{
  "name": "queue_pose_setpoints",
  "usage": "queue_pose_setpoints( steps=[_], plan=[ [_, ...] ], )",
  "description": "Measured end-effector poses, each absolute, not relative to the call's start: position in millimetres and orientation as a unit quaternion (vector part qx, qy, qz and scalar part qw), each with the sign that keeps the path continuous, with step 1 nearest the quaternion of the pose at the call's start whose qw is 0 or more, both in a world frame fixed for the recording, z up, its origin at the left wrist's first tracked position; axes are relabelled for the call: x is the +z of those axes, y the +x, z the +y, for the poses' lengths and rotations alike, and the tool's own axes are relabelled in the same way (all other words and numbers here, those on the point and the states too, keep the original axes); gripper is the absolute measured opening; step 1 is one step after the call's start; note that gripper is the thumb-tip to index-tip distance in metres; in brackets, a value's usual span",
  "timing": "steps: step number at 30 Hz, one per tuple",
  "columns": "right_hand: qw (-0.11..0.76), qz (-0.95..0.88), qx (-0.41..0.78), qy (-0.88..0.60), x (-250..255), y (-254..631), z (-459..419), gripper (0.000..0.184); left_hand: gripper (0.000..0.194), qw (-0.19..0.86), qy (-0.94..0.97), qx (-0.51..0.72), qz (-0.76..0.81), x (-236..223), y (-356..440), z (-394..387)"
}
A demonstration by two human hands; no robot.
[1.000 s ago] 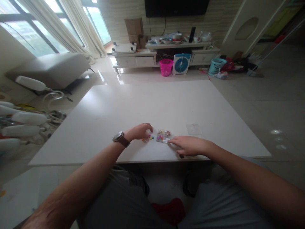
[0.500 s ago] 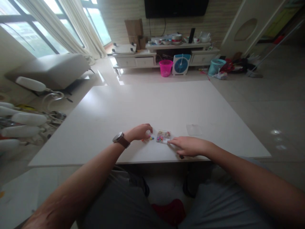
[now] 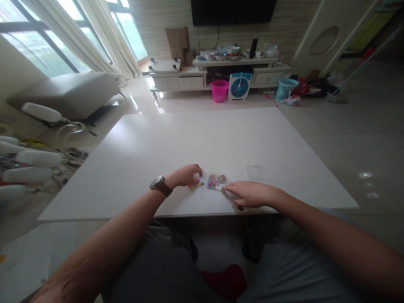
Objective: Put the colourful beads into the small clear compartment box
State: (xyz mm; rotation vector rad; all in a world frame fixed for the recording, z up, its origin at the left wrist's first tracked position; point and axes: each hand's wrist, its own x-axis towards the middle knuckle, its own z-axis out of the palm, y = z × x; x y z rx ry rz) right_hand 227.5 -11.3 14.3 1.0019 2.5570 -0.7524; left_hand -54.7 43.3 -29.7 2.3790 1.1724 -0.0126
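Head view: left hand (image 3: 188, 174) curls by bright pieces (image 3: 201, 183) (grip hidden); right hand (image 3: 249, 193), half-open, touches box (image 3: 220, 184), clear panel (image 3: 256, 171) beyond.

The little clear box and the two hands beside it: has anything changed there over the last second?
Nothing there visibly moved, and nothing was clearly picked up or let go; the whole view only slid slightly downward in the picture. The left hand stays by the loose colourful pieces, the right hand at the clear box, and the flat clear square where it was.
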Motion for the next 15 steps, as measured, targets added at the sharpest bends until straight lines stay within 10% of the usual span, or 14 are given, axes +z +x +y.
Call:
queue_pose_setpoints(
  steps=[15],
  plan=[
    [0.168, 0.879, -0.276, 0.35, 19.4, 224.8, -12.1, 0.064, 0.025, 0.235, 0.869, -0.017, 0.434, -29.4, -53.7, 42.9]
  ],
)
